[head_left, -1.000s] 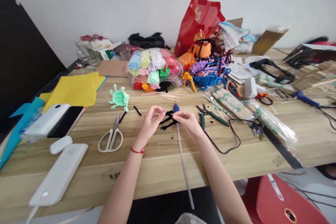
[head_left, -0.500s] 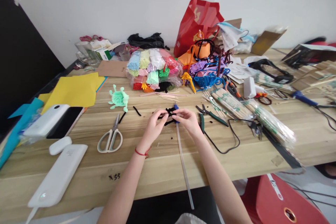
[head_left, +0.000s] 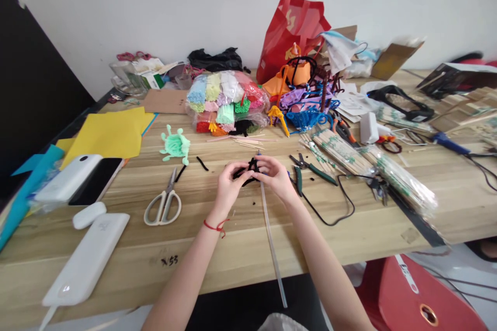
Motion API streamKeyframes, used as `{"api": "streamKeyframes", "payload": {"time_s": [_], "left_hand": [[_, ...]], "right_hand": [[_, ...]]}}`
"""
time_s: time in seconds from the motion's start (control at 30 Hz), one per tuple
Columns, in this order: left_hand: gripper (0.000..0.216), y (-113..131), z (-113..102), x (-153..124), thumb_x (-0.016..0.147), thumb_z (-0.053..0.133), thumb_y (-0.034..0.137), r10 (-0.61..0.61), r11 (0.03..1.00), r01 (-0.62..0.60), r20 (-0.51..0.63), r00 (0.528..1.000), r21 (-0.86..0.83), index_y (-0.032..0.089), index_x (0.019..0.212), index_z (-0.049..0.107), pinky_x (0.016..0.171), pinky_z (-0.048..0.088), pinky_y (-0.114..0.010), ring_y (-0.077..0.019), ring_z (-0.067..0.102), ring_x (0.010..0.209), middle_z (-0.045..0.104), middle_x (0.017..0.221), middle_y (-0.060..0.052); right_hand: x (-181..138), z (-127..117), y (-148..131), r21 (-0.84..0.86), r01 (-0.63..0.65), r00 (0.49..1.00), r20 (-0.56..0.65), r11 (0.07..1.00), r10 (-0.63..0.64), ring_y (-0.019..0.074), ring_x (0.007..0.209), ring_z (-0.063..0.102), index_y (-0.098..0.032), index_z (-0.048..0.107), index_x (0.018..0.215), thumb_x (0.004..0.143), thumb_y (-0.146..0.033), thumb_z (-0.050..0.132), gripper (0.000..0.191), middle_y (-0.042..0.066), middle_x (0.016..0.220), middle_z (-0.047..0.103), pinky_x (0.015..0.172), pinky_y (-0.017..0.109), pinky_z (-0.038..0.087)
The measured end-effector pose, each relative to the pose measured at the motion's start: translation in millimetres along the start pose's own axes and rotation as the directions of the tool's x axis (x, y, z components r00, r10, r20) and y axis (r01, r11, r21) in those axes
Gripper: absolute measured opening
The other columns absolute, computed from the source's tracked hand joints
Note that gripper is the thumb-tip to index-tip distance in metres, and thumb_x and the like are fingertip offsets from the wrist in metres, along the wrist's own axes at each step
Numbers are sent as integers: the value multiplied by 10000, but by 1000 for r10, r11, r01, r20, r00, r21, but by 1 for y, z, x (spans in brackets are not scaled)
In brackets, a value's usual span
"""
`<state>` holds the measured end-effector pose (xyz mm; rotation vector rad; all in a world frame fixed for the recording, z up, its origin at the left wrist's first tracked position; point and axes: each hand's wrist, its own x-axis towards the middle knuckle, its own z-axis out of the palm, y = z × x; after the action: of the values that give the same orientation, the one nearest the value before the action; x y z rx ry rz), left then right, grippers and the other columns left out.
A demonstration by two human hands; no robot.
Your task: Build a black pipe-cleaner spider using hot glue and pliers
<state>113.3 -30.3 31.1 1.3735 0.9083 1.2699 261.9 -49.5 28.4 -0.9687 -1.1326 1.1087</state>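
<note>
Between my hands is a small black pipe-cleaner shape (head_left: 252, 166), bent into loops. The fingers of my left hand (head_left: 230, 184) pinch its left side, and those of my right hand (head_left: 275, 176) grip its right side. Beneath them a glue gun, mostly hidden by my right hand, lies on the table with a long clear glue stick (head_left: 271, 238) running from it past the front edge. White-handled scissors (head_left: 163, 202) lie to the left, near a loose black pipe-cleaner piece (head_left: 202, 163). Green-handled pliers (head_left: 312, 171) rest open to the right of my right hand.
A mint-green pipe-cleaner figure (head_left: 175, 145) lies left of centre. Behind stand a bag of coloured pipe cleaners (head_left: 227, 98) and a red bag (head_left: 291, 31). Packs of wooden sticks (head_left: 341, 152) lie right; a power bank (head_left: 86, 261) and a phone (head_left: 96, 181) lie left.
The black pipe-cleaner shape has been turned and tilted up between my fingers. My hands stay close together in nearly the same place.
</note>
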Motion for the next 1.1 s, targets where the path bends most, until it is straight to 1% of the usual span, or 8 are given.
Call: {"api": "streamKeyframes", "payload": {"time_s": [0.1,0.17,0.3,0.43,0.63,0.83,0.93,1.1], "left_hand": [[252,-3,-1,2,657,745,321,-60,997,60,-1,998,-44,176,825,625,857,489,-331,-175,618,883,645,898,-45],[240,-5,-3,3,645,750,321,-81,996,81,5,997,-34,174,790,627,849,487,-329,-174,617,870,642,870,-40],[219,-7,-7,5,627,757,341,-80,997,80,35,996,7,168,723,662,842,487,-328,-197,611,936,635,969,-70],[224,-5,-8,6,610,764,339,-132,989,136,59,989,-59,167,727,682,875,476,-346,-201,616,945,645,1030,-80],[234,-4,-5,5,554,800,294,-213,958,220,57,975,-183,159,674,652,831,475,-312,-170,614,863,656,936,-46],[256,-2,-2,2,533,817,282,-220,947,212,-9,975,-240,153,647,627,769,477,-281,-161,604,820,655,848,-29],[261,-1,-2,3,548,815,292,-207,947,200,-2,978,-250,157,683,638,781,479,-286,-160,608,816,663,836,-29],[301,-3,-7,6,633,768,358,-234,921,222,1,972,-320,176,844,654,755,510,-295,-161,623,821,669,880,-32]], "right_hand": [[0,-1,1,-5,0,1000,16,1000,0,170,816,648,-235,649,996,610,-332,803,427,34,915,689,811,343,542],[0,-1,2,-10,10,1000,17,1000,-9,167,810,650,-232,653,990,612,-319,803,416,34,926,692,805,338,542],[0,0,4,-35,35,999,15,999,-35,156,785,647,-230,655,988,627,-288,795,392,30,923,693,787,329,542],[0,1,5,-16,52,998,26,999,-52,148,778,644,-241,661,987,626,-260,799,387,19,907,692,776,312,541],[-1,0,3,26,33,998,61,999,-35,142,781,642,-245,672,993,615,-249,809,401,17,930,696,787,302,537],[-2,2,3,53,37,998,57,998,-40,149,768,642,-241,672,1000,615,-239,810,410,21,925,695,769,307,546],[-2,3,2,53,56,997,45,997,-58,143,769,641,-254,676,991,616,-226,808,399,18,962,692,774,302,543],[-3,4,1,32,57,998,4,998,-57,137,767,634,-252,685,976,603,-214,812,396,17,978,687,775,297,538]]}}
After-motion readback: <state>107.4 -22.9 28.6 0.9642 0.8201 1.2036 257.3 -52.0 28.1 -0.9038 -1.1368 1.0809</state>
